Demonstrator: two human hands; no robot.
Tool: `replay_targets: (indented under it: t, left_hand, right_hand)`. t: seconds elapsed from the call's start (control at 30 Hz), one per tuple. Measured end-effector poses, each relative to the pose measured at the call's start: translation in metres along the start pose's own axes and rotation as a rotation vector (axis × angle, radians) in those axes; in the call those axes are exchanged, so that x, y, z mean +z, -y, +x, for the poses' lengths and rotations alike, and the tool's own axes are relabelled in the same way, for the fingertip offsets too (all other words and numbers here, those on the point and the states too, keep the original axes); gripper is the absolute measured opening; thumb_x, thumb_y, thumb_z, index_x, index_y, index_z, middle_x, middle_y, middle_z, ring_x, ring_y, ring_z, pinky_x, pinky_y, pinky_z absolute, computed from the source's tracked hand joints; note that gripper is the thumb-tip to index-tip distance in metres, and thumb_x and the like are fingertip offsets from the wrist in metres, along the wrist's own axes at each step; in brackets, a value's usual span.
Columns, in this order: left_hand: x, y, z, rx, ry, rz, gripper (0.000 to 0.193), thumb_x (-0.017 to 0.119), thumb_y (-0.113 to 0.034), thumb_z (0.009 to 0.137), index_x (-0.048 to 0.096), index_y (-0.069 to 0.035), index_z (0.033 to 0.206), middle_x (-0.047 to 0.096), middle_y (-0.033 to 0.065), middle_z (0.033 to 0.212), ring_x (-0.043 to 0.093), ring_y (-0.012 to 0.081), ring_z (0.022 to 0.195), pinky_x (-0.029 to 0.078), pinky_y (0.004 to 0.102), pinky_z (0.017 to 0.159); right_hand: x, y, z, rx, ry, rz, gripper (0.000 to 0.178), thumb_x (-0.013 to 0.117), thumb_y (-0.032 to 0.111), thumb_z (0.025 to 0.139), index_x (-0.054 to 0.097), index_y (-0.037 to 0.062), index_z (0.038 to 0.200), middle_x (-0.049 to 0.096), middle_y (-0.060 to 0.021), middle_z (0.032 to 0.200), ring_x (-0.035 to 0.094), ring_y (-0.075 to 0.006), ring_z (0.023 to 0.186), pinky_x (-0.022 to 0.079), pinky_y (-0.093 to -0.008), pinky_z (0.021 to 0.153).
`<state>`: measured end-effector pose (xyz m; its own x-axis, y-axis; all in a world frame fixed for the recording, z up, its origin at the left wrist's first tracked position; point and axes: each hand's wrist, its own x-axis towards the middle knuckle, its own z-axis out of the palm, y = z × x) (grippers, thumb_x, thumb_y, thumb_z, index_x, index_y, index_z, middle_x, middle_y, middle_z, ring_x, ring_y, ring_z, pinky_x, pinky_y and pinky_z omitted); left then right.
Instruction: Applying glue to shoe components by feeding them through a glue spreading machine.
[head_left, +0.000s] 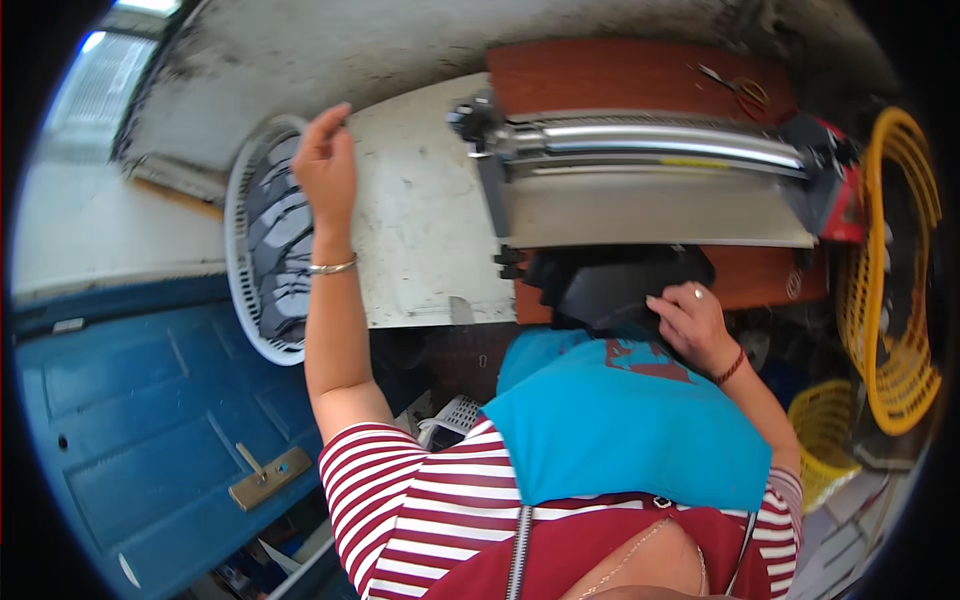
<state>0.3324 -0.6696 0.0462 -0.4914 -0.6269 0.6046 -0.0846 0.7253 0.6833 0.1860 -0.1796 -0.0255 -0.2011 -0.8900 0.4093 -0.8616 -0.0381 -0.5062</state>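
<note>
My left hand (328, 165) is raised beside the white oval basket (236, 230), near its right rim. The fingers are loosely bent, thumb apart, with nothing seen in them. Grey and black flat cut pieces (283, 235) lie overlapped in that basket. Close to my lap, my right hand (693, 325) has its fingers curled at the edge of a dark flat piece (620, 295), which lies with other black pieces. Right behind them is a roller machine (650, 145) with a long metal roller and a pale flat plate (660, 212); neither hand touches it.
Scissors with orange handles (750, 95) lie on the red-brown board (600, 80) behind the machine. A tall yellow basket (868, 330) stands at the right, another yellow basket (825, 425) lower down. A white tabletop (425, 210) spreads at left of the machine; a blue door (130, 400) is at far left.
</note>
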Motion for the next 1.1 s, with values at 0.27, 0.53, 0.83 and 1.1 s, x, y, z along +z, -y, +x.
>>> replay_targets:
  t: [0.27, 0.53, 0.83, 1.1]
  left_hand:
    - [0.176, -0.148, -0.028, 0.423, 0.514, -0.159, 0.020, 0.065, -0.017, 0.095, 0.077, -0.004, 0.105, 0.074, 0.0156, 0.105, 0.071, 0.0324, 0.101, 0.054, 0.0394, 0.089]
    - [0.304, -0.065, -0.013, -0.028, 1.240, 0.169, 0.038, 0.055, -0.037, 0.097, 0.076, -0.006, 0.106, 0.073, 0.0199, 0.111, 0.067, 0.0378, 0.105, 0.051, 0.0452, 0.091]
    - [0.268, -0.140, 0.042, -0.267, 0.995, -0.105, 0.023, 0.061, -0.006, 0.091, 0.068, -0.003, 0.112, 0.068, 0.0083, 0.086, 0.064, 0.0172, 0.076, 0.055, 0.0324, 0.055]
    - [0.198, -0.181, 0.070, -0.298, 0.649, -0.218, 0.043, 0.048, 0.002, 0.094, 0.068, -0.011, 0.130, 0.071, 0.0077, 0.102, 0.067, 0.0140, 0.082, 0.056, 0.0280, 0.050]
  right_hand:
    - [-0.050, -0.029, 0.039, 0.242, -0.138, -0.416, 0.034, 0.072, -0.001, 0.074, 0.070, 0.0041, 0.107, 0.063, -0.0094, 0.097, 0.064, -0.0312, 0.083, 0.053, -0.0412, 0.071]
    - [0.005, -0.068, 0.032, -0.057, -0.260, -0.253, 0.037, 0.076, 0.010, 0.076, 0.070, 0.0100, 0.112, 0.068, -0.0063, 0.097, 0.067, -0.0274, 0.084, 0.056, -0.0382, 0.072]
    - [0.101, -0.083, -0.068, 0.095, 0.163, -0.276, 0.030, 0.073, 0.016, 0.079, 0.073, 0.0097, 0.109, 0.066, -0.0055, 0.106, 0.064, -0.0247, 0.105, 0.053, -0.0388, 0.086]
    - [0.035, -0.040, -0.032, 0.107, 0.012, -0.002, 0.027, 0.075, 0.006, 0.074, 0.071, 0.0077, 0.101, 0.066, -0.0067, 0.093, 0.067, -0.0274, 0.088, 0.055, -0.0403, 0.077]
